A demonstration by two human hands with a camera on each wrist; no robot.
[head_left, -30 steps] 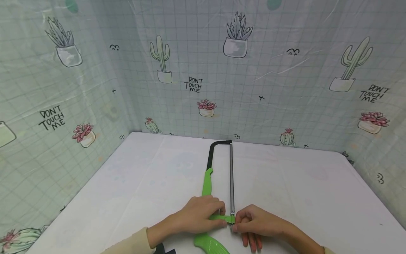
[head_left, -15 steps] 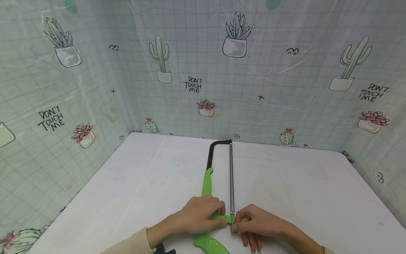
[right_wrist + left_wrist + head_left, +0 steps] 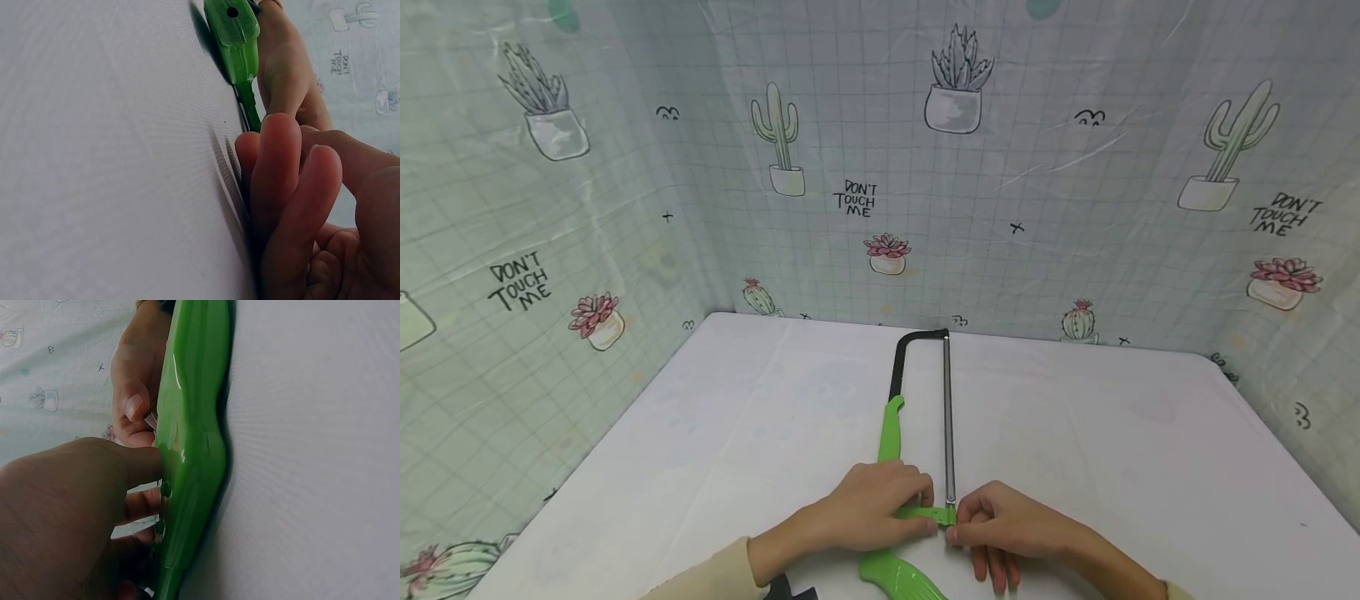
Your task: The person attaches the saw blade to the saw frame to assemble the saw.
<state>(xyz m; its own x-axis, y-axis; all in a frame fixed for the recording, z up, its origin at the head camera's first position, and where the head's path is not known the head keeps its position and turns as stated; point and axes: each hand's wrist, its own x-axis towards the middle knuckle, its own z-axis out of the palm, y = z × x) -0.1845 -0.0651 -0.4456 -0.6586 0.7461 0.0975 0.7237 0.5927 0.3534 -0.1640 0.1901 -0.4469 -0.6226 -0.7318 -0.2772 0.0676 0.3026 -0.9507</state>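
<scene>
A hacksaw (image 3: pixel 889 429) lies flat on the white table, its black front bow at the far end and its green handle (image 3: pixel 901 575) towards me. The grey blade (image 3: pixel 948 417) runs along its right side. My left hand (image 3: pixel 872 508) grips the green crosspiece near the blade's near end, thumb on one side and fingers on the other. At that same end, my right hand (image 3: pixel 1011 525) pinches the small fastening with thumb and index finger; the fingertips hide most of it. The left wrist view shows the green handle (image 3: pixel 194 444) beside the left thumb. In the right wrist view, the handle's butt (image 3: pixel 234 37) has a dark hole.
A black object (image 3: pixel 786 590), partly cut off, sits at the bottom edge beside the left sleeve. Cloth walls (image 3: pixel 880 150) with cactus prints enclose the back and sides of the white table (image 3: pixel 1097 433).
My right thumb and index finger have shifted very slightly at the fastening, and less metal shows below the crosspiece. My left hand and the hacksaw stay in place.
</scene>
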